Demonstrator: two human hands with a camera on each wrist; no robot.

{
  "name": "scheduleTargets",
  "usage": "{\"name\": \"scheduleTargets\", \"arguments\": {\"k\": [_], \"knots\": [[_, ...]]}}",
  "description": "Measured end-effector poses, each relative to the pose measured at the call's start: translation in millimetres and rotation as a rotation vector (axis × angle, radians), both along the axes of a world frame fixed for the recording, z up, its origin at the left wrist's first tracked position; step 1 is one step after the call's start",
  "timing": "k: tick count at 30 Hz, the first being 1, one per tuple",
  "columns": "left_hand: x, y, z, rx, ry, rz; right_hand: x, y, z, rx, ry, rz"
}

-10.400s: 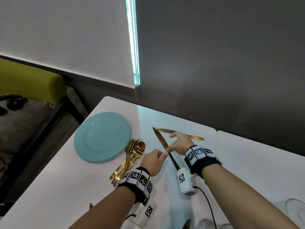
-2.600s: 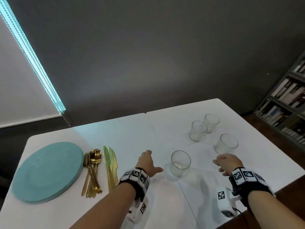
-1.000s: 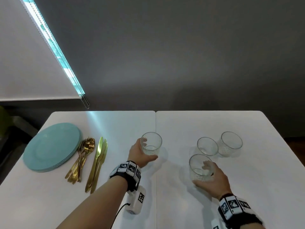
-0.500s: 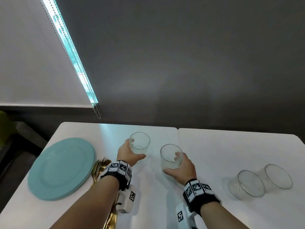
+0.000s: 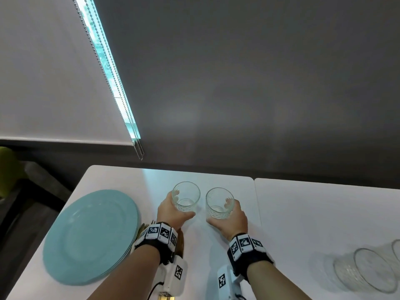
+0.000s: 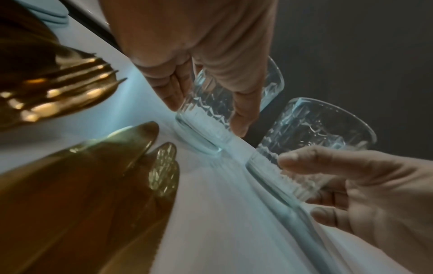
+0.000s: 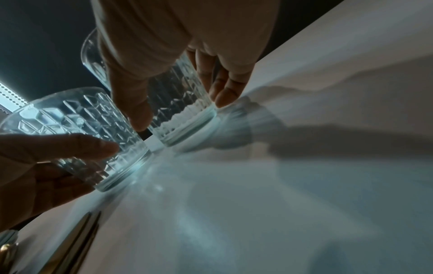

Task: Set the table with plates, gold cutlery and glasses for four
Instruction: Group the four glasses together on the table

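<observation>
Two clear cut-pattern glasses stand side by side on the white table (image 5: 303, 213), near its far edge. My left hand (image 5: 182, 205) grips the left glass (image 5: 187, 191), with thumb and fingers curled round its wall (image 6: 211, 115). My right hand (image 5: 218, 213) grips the right glass (image 5: 217, 198) in the same way (image 7: 180, 103). Both bases touch the tabletop. A stack of teal plates (image 5: 91, 234) lies to the left. The gold knives (image 6: 93, 185) and forks (image 6: 58, 89) lie under my left wrist, mostly hidden in the head view.
Two more glasses (image 5: 368, 271) stand at the lower right, blurred. A seam (image 5: 255, 202) splits the table into two halves. A grey wall rises close behind the far edge. A bead chain (image 5: 138, 148) hangs from the blind at the back left.
Both hands have carried their glasses from the right and middle of the table to the left half. The glasses now stand next to each other beside the plates and cutlery.
</observation>
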State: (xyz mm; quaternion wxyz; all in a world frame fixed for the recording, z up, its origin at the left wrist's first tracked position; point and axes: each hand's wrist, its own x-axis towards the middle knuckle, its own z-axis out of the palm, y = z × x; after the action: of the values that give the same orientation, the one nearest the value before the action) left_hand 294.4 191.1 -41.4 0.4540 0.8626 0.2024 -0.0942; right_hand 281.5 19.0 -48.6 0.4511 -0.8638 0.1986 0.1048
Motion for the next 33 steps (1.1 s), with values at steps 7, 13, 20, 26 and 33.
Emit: {"name": "scheduleTargets", "arguments": {"k": [7, 13, 20, 26, 33], "knots": [[7.3, -1.6, -4.7, -0.007, 0.002, 0.016, 8.9, 14.1, 2.8, 0.057, 0.010, -0.014], [3.3, -7.7, -3.5, 0.128, -0.027, 0.025, -0.7, 1.2, 16.2, 0.028, 0.115, 0.023], [-30.6, -62.5, 26.0, 0.202, -0.402, 0.029, -42.7, -48.3, 35.7, -0.078, 0.129, 0.070], [-64.3, -152.7, 42.7, 0.120, -0.708, -0.108, -56.1, -125.5, 89.9, -0.060, -0.088, -0.055], [-119.5, -261.6, 21.4, -0.171, -0.129, -0.524, -89.5, -278.2, 122.8, -0.091, -0.317, -0.423]]}}
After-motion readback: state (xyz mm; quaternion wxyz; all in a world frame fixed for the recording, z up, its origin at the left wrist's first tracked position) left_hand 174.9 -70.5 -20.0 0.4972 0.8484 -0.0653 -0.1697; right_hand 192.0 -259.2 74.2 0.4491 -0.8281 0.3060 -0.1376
